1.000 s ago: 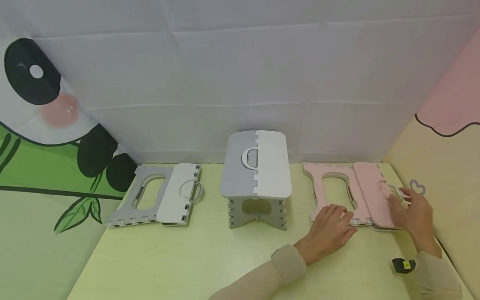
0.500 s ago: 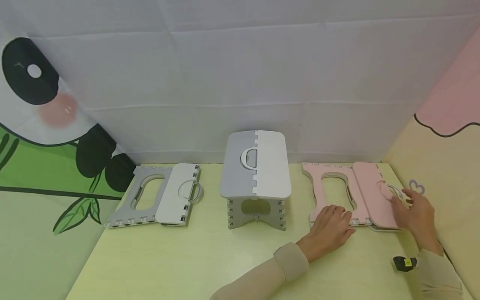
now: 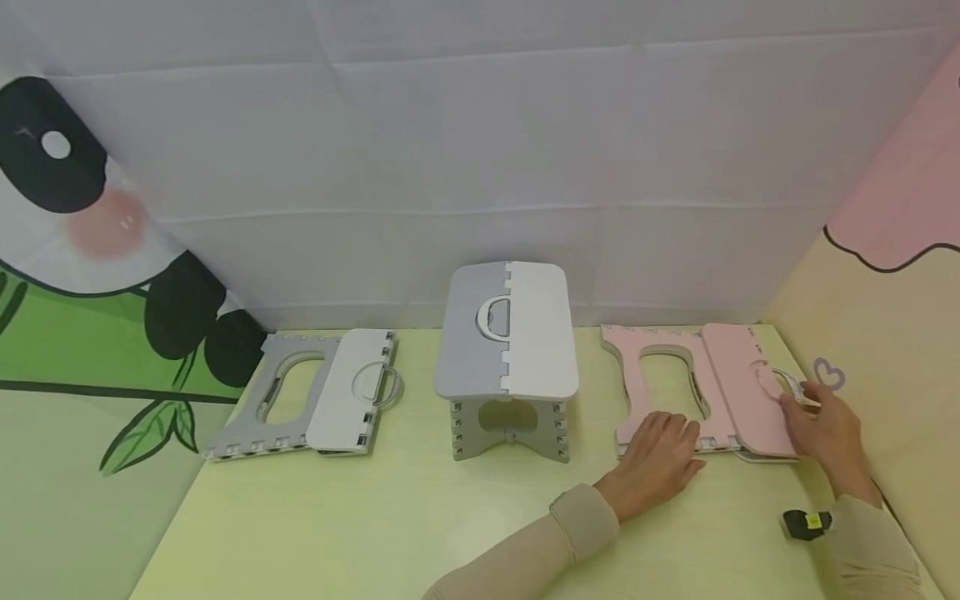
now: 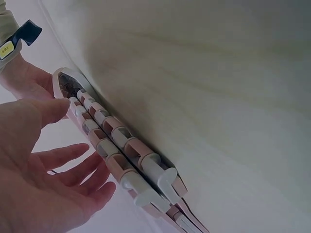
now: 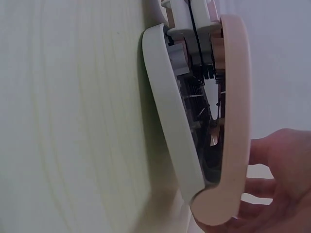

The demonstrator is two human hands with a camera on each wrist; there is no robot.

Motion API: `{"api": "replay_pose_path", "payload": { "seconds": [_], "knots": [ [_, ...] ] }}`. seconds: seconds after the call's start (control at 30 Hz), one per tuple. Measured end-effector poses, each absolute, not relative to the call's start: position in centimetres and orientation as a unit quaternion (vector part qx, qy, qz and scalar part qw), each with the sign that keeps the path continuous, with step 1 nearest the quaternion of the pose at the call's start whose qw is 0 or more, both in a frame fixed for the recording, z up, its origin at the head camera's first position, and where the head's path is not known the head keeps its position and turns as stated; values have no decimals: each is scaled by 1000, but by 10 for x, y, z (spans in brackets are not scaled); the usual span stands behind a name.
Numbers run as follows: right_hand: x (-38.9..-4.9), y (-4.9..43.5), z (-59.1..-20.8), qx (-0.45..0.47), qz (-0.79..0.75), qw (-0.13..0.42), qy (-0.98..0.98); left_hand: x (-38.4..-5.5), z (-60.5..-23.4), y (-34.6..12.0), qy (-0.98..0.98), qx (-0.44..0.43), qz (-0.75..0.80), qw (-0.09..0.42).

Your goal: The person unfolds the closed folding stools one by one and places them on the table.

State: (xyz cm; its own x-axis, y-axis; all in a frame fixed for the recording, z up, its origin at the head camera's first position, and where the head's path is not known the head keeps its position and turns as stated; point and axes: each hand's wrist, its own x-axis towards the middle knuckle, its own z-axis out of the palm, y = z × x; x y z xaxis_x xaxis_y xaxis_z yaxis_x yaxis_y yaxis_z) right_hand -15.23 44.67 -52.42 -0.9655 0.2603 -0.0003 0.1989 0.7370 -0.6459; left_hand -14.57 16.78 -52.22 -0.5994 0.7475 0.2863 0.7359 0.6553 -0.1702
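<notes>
A pink folding stool [image 3: 675, 379] lies folded flat at the right of the table, its light ring handle [image 3: 789, 383] sticking out past the right edge. My right hand [image 3: 828, 429] is at that edge, thumb on the pink seat panel and fingers by the handle, pinching it there. My left hand [image 3: 654, 457] rests with relaxed fingers on the stool's near edge. In the left wrist view, the left thumb and fingers lie along the hinged side [image 4: 114, 141]. The right wrist view shows the two seat halves [image 5: 235, 116] folded nearly together, with the right fingers partly hidden behind them.
A grey-and-white folding stool [image 3: 506, 329] stands unfolded in the middle. Another grey-and-white stool [image 3: 307, 392] lies folded at the left. A small black device with a yellow label [image 3: 806, 524] is by the right sleeve. Fabric walls [image 3: 465, 167] border the table.
The right fingers lifted slightly off the handle half a second ago and are back against it now. The left hand and the stools stay put; the head view has shifted slightly.
</notes>
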Motion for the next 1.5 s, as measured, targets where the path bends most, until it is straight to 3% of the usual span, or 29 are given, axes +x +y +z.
{"api": "replay_pose_path", "payload": {
  "seconds": [0.43, 0.77, 1.5],
  "knots": [
    [-159, 451, -526, -135, 365, 10, -921, -152, -528, 167, -883, -433, 21, 179],
    [-163, 457, -524, -166, 438, -46, -882, -154, -525, 166, -889, -437, 20, 138],
    [-160, 462, -531, -165, 501, -1, -850, -156, -520, 166, -885, -445, 35, 131]
  ]
}}
